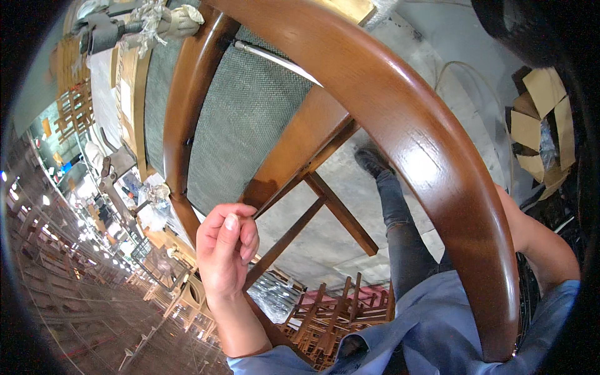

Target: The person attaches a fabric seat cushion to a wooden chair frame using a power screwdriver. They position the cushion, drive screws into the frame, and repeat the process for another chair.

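Observation:
A glossy brown wooden chair fills the view, held up close and tilted. Its curved back rail (431,162) sweeps from the top centre down to the lower right. The grey-green woven seat (244,119) lies at the upper middle, with stretchers (337,212) crossing below it. My left hand (228,250) is curled shut around the edge of the seat frame at its lower corner. My right forearm (540,247) reaches up behind the curved rail; the hand itself is hidden by the wood.
Below the chair lie a concrete floor (325,244) and my leg and dark shoe (375,164). Stacked wooden chair frames (331,312) stand at the bottom centre. Cardboard pieces (537,125) lie at right. A cluttered workbench with a metal tool (112,178) is at left.

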### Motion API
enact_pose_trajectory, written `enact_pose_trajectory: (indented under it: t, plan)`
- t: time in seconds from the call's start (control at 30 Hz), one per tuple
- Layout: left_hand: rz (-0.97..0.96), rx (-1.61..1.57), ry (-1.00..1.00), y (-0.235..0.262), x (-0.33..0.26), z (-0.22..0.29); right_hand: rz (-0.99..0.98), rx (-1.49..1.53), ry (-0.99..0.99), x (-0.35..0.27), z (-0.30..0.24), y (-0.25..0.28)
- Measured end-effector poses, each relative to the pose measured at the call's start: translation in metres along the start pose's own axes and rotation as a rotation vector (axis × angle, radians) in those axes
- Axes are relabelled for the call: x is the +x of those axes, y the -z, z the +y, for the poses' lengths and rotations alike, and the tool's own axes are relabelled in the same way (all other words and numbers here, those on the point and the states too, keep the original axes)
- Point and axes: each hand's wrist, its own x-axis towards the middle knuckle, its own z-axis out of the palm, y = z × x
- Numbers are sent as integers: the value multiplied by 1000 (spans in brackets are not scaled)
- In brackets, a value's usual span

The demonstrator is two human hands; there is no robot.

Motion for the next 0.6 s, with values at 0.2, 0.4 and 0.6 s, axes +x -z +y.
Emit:
enact_pose_trajectory:
  t: [0.2, 0.4, 0.6]
  plan:
    - [17, -73, -9, 9, 0, -5, 22, 77, -20, 13, -12, -10]
    - [17, -71, -83, -1, 6, -2, 23, 6, 25, 11, -8, -5]
    - [28, -87, -84, 2, 3, -4, 17, 30, 19, 12, -7, -7]
